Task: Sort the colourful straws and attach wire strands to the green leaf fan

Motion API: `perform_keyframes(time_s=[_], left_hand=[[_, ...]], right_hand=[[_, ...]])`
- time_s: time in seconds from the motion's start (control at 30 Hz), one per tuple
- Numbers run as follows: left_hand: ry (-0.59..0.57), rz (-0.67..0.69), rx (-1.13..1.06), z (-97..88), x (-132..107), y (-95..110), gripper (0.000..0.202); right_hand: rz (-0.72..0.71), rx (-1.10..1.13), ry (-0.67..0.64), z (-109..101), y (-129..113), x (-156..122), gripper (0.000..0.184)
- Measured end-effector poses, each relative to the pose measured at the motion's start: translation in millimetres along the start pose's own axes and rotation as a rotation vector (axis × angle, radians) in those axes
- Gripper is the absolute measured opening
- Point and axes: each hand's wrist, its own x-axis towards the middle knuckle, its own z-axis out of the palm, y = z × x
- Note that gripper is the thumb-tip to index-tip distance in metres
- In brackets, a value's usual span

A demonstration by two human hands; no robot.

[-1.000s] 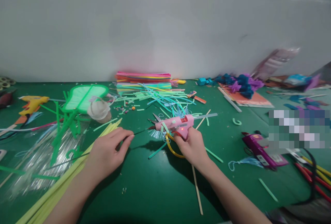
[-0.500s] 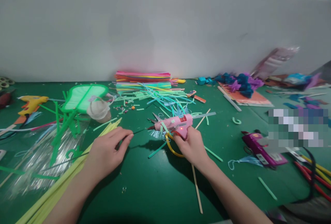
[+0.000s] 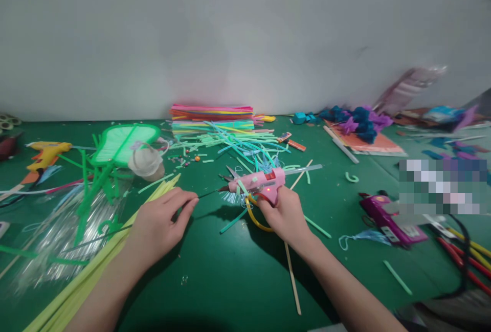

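A green tabletop [image 3: 215,275] backs onto a grey partition [image 3: 115,30]. Near its middle — the hub of the dial — the right hand [image 3: 286,214] is wrapped around the grip of a pink hot-glue gun [image 3: 255,182], nozzle toward nine o'clock. At eight o'clock the left hand [image 3: 161,224], apart from the right, pinches a thin dark rod [image 3: 207,194]; its end lies close to the nozzle, though I cannot tell whether they touch. Coloured craft strips [image 3: 213,112] are stacked at eleven, a yellow glue gun [image 3: 51,152] lies at nine, a magenta device [image 3: 393,219] at three, and a slim wooden stick [image 3: 293,281] at five.
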Motion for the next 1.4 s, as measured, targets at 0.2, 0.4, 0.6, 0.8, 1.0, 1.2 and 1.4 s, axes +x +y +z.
perform_keyframes(time_s=[0.2, 0.4, 0.6, 0.8, 1.0, 1.2, 1.4], left_hand=[[-0.006, 0.008, 0.022, 0.9, -1.4, -2.1, 0.014], [-0.031, 0.027, 0.034, 2.3, -1.4, -1.8, 0.014], [-0.009, 0.039, 0.009, 1.6, -0.8, -0.6, 0.013], [0.005, 0.028, 0.022, 2.1, -0.5, -1.7, 0.012], [-0.026, 0.047, 0.04, 5.8, -1.6, -4.3, 0.014], [-0.008, 0.059, 0.006, 3.6, -1.4, -1.2, 0.012], [0.002, 0.038, 0.045, 3.1, -1.2, -3.3, 0.013]], right_hand=[[-0.011, 0.014, -0.005, 0.2, 1.2, -0.1, 0.02], [-0.041, 0.015, 0.015, 1.8, 2.7, -0.7, 0.019], [-0.03, -0.014, 0.013, 2.0, 2.0, 0.6, 0.016], [-0.041, -0.012, -0.024, -0.3, 0.7, 0.6, 0.017], [-0.035, -0.01, 0.003, -0.2, -0.1, -0.2, 0.019], [-0.023, -0.034, 0.004, -0.8, 0.8, 0.3, 0.018], [-0.014, -0.009, -0.015, -0.5, 0.1, 0.6, 0.019]])
